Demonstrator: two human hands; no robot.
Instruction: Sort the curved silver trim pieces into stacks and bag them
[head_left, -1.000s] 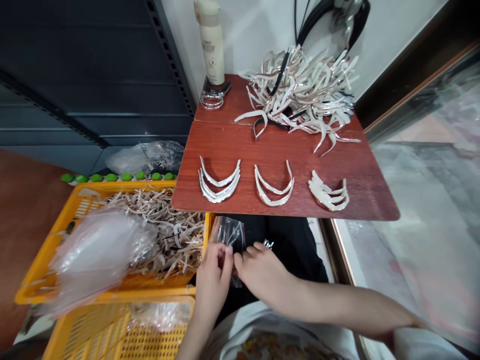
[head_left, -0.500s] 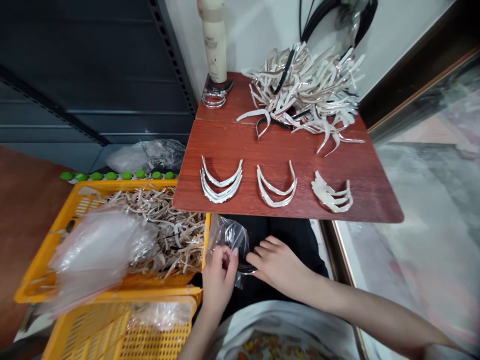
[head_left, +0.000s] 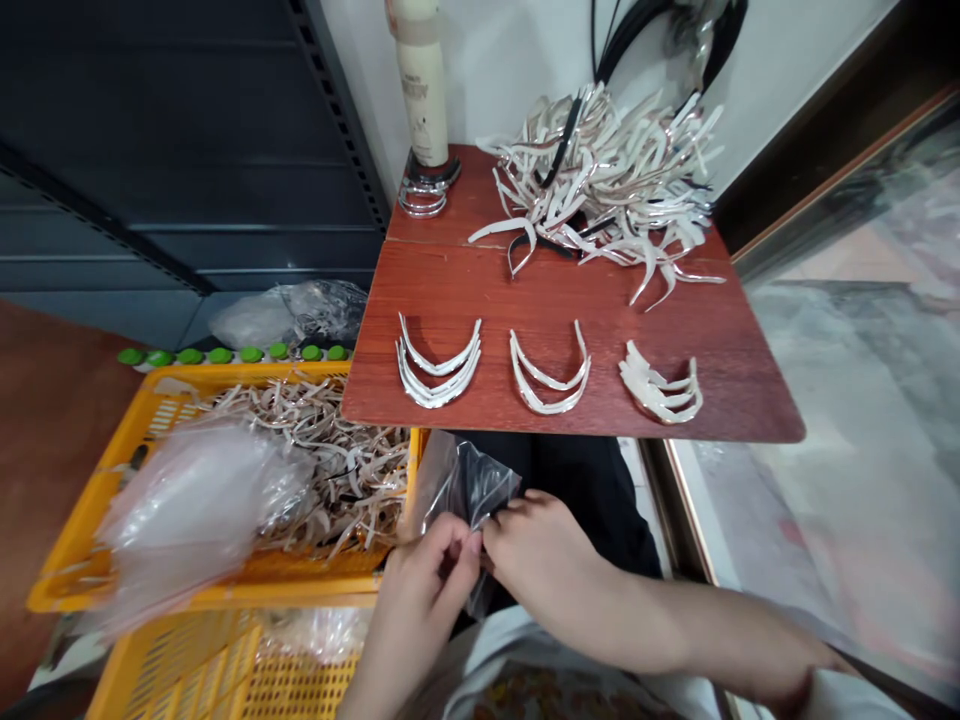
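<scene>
Over my lap, the thumb and fingers of my left hand [head_left: 431, 575] pinch the near edge of a clear plastic bag [head_left: 476, 480]. My right hand [head_left: 547, 555] is closed against the same edge, its fingertips meeting the left thumb; what lies under its curled fingers is hidden. The curved black and silvery strips are not visible now. On the red-brown board just ahead lie a left group [head_left: 439, 375], a middle group [head_left: 551, 385] and a right group [head_left: 660, 385] of curved silvery-white strips.
A tangled heap of strips [head_left: 607, 190] covers the board's back, near a cream bottle [head_left: 422, 90] standing by shiny bands [head_left: 426, 190]. At left, a yellow basket [head_left: 67, 560] holds more strips and a stack of clear bags [head_left: 180, 490]. Another yellow basket [head_left: 172, 670] sits below.
Both hands have drawn nearer my body and closer together at the bag's edge. The dark curved strips seen by my right fingers have gone out of sight. The bag's far part now shows more.
</scene>
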